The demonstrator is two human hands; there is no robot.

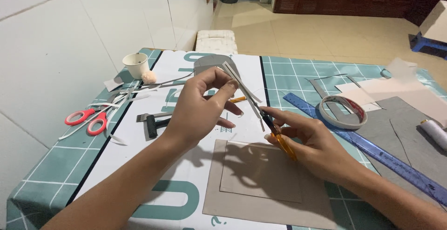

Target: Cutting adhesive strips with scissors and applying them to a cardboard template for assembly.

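Above grey card (260,183), paper strip (240,78) pinched in left fingers (228,88), right hand's (307,139) orange cutter (279,139) against it.

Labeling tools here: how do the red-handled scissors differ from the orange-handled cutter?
The red-handled scissors lie untouched on the mat at far left among paper strips; the orange-handled cutter is gripped in the right hand.
The scissors have two looped red handles; the cutter has one straight, slim orange handle.
The scissors lie flat; the cutter is raised, its tip at the white strips held by the left hand.
Both are cutting tools.
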